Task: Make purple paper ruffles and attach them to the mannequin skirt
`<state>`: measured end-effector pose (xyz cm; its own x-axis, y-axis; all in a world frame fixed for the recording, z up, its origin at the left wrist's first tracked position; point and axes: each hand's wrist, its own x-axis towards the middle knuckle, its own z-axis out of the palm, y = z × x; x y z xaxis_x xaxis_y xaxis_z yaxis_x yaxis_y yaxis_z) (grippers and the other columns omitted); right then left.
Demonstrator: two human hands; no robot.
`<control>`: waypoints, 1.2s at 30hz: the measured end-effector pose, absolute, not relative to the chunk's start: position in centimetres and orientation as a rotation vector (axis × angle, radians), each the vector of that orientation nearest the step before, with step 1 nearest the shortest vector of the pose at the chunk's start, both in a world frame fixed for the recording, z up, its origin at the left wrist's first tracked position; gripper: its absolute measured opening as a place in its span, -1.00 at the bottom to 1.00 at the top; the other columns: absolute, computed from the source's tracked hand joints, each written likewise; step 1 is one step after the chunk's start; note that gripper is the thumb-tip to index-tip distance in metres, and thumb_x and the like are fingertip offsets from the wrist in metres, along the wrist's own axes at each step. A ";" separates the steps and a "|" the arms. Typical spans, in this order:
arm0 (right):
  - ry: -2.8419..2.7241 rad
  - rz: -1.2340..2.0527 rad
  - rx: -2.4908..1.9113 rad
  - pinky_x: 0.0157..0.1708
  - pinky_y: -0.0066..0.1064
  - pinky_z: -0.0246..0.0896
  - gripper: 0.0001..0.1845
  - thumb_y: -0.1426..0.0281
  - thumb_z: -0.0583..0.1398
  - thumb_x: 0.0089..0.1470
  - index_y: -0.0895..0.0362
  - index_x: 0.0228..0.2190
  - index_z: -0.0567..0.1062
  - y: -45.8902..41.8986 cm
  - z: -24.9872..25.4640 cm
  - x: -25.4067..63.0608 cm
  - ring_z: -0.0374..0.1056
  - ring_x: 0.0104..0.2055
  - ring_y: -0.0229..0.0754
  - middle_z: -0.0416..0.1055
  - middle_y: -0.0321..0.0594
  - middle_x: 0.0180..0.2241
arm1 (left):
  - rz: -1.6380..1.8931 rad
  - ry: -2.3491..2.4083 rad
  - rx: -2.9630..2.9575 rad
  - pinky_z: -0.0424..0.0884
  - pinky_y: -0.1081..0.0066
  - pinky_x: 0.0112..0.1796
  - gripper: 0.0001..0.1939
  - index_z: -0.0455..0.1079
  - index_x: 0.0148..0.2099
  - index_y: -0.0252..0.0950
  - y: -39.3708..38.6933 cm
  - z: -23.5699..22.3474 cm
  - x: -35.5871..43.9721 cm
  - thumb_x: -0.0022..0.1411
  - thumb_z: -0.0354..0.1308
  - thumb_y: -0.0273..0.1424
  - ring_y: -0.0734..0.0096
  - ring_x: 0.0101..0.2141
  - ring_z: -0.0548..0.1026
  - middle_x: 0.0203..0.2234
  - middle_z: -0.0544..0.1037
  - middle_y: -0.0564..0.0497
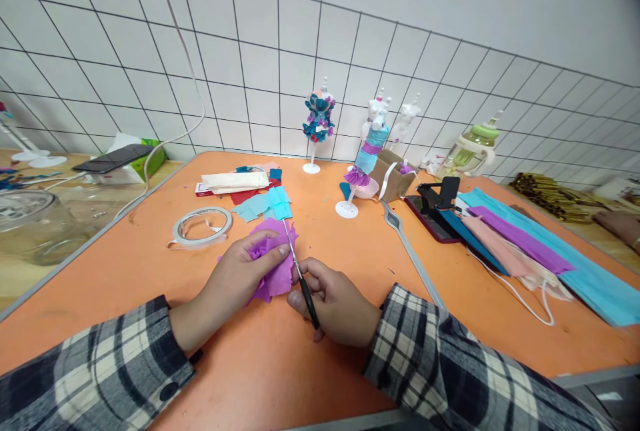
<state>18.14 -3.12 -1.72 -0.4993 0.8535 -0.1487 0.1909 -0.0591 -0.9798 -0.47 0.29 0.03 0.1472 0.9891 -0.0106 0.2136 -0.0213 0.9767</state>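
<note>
My left hand (253, 264) is closed on a crumpled piece of purple crepe paper (277, 282), its thumb pressed on top. My right hand (337, 301) grips scissors with black handles (307, 301). Their thin metal blades point away from me and lie along the right edge of the purple paper. The blade tips are near some light blue paper pieces (278, 203) on the table just beyond. To the left lies a roll of white double-sided tape (179, 234). Whether the blades are apart is hard to make out.
Behind stand a small dress form in blue and purple paper (367, 154) and one covered in teal flowers (319, 118). A brown box (395, 174), a phone with a stand (433, 218) and coloured paper strips (520, 238) lie right. A cream paper bundle (235, 182) lies back left.
</note>
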 end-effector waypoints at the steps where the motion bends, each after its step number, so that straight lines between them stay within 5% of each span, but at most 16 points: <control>1: -1.684 1.601 -1.118 -0.71 -0.56 0.34 -0.65 0.13 0.30 0.09 0.03 -0.21 0.34 -3.1 -1.7 18.1 0.21 -0.59 -0.36 0.20 -0.49 -0.55 | 0.992 1.243 1.434 0.38 0.37 -0.42 -0.62 0.42 -0.30 -0.27 0.3 0.0 -0.4 0.12 0.27 -0.04 0.30 -0.45 0.46 -0.46 0.51 0.04; 28: -1.628 1.646 -1.070 -0.73 -0.56 0.34 -0.70 0.24 0.31 0.07 0.04 -0.19 0.38 -2.7 -1.9 18.2 0.13 -0.61 -0.41 0.16 -0.51 -0.56 | 1.005 0.993 1.301 0.36 0.44 -0.47 -0.71 0.45 -0.36 -0.23 0.2 0.3 -0.6 0.13 0.35 -0.13 0.37 -0.51 0.46 -0.53 0.56 0.07; 32: -1.565 1.732 -0.976 -0.72 -0.61 0.34 -0.72 0.26 0.28 0.09 0.05 -0.18 0.36 -2.7 -1.9 18.2 0.18 -0.53 -0.38 0.20 -0.46 -0.52 | 1.131 1.060 1.403 0.44 0.30 -0.16 -0.73 0.52 -0.29 -0.22 0.5 0.1 -1.0 0.11 0.36 -0.13 0.07 -0.07 0.53 -0.07 0.60 -0.09; 34: -1.555 1.764 -0.945 -0.72 -0.63 0.32 -0.73 0.27 0.27 0.09 0.06 -0.19 0.36 -2.7 -1.8 18.2 0.21 -0.50 -0.36 0.21 -0.44 -0.50 | 1.151 1.063 1.473 0.34 0.21 0.07 -0.75 0.53 -0.34 -0.21 0.6 0.1 -1.1 0.14 0.34 -0.13 -0.06 0.19 0.35 0.22 0.43 -0.08; 36: -1.542 1.783 -0.938 -0.72 -0.63 0.32 -0.73 0.27 0.26 0.09 0.06 -0.19 0.36 -2.8 -1.7 18.2 0.24 -0.48 -0.35 0.23 -0.42 -0.48 | 1.125 1.054 1.494 0.24 0.15 0.17 -0.75 0.52 -0.40 -0.20 0.5 0.3 -1.1 0.15 0.32 -0.14 -0.10 0.28 0.24 0.31 0.34 -0.05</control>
<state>18.17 -2.77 -1.71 -0.5738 0.8089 -0.1281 0.0099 -0.1495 -0.9887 -1.10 0.54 0.28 0.2031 0.9673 0.1520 0.0885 -0.1727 0.9810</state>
